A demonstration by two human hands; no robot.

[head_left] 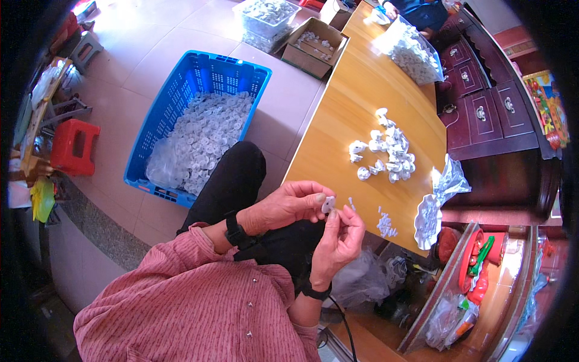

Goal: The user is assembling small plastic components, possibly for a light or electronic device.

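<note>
My left hand (280, 206) pinches a small round white plastic part (328, 206) with dark holes in its face. The fingertips of my right hand (338, 241) are closed on the same part from the lower right. Both hands are above my lap, by the near edge of the wooden table (335, 133). A small white peg (351, 203) shows just beyond the right fingertips. On the table lie a loose group of white plastic pieces (395, 151) and a little pile of small white pegs (386, 224). Beside them is a scalloped white dish (427, 223) holding more small pieces.
A blue crate (134, 158) full of white parts stands on the floor to the left. A red stool (75, 146) is farther left. A bag of white parts (413, 54) lies at the table's far end, near another person (419, 13). A cardboard box (313, 47) stands beyond.
</note>
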